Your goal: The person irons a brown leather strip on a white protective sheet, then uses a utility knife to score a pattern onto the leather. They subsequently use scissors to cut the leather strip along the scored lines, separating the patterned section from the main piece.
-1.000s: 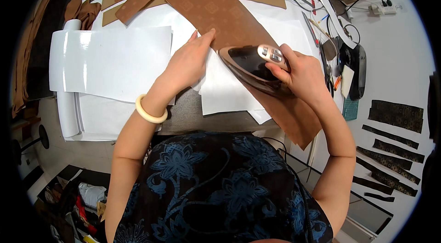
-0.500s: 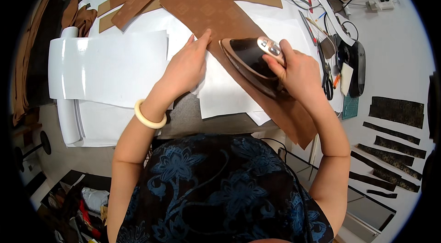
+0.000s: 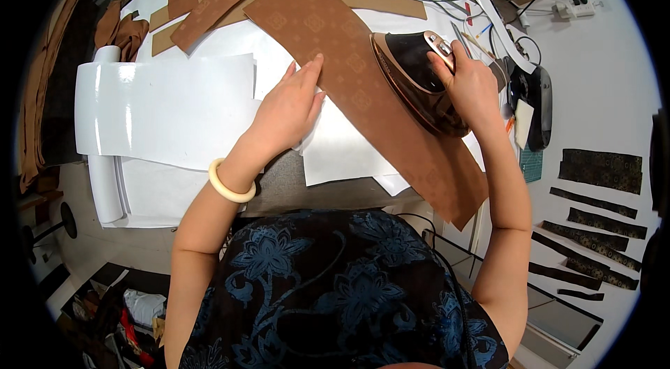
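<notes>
The right hand (image 3: 474,90) grips an iron (image 3: 408,65) along the right edge of a patterned brown strip (image 3: 352,83) slanting across the worktop (image 3: 300,184); the left hand (image 3: 289,100) lies open at its left edge. I'd glide evenly, fingers well clear.

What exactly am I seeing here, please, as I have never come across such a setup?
There is no robot here: a person works with two bare hands. Every picture comes from the left one of two wide fisheye cameras worn on the head, looking down, so straight edges bend. The right hand holds a clothes iron over the right edge of a long brown patterned strip. The left hand lies open, fingers at the strip's left edge. Around them on the table are white sheets, tan strips and, at left, a white roll.
</notes>
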`<action>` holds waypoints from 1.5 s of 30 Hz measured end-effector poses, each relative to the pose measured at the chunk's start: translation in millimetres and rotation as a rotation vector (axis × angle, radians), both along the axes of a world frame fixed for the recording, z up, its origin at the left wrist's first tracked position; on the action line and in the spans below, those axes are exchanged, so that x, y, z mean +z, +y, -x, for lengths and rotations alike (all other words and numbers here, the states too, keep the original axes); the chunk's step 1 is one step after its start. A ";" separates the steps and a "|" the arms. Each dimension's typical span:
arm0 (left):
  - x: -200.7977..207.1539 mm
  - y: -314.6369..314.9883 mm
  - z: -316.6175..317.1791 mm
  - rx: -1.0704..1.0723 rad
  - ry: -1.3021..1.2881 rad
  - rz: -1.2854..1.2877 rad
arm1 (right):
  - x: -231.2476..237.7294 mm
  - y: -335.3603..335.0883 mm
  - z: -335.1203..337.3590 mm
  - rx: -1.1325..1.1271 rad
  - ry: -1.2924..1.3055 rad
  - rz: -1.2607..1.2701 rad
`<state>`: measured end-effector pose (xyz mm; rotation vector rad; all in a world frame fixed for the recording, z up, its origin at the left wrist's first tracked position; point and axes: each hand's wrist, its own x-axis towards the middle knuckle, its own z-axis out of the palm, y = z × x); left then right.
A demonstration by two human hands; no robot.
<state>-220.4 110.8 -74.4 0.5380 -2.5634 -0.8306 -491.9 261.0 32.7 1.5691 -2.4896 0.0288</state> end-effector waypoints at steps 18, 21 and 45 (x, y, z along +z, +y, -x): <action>24.0 10.9 -1.5 0.228 0.234 0.013 | 0.7 -37.3 -58.2 0.336 -0.109 0.007; 26.1 19.4 -0.1 0.009 0.184 -0.029 | -1.8 -52.3 -37.0 0.282 -0.072 0.034; -17.5 92.2 24.5 -0.911 0.077 -0.103 | 55.0 8.6 45.9 0.432 -0.337 0.290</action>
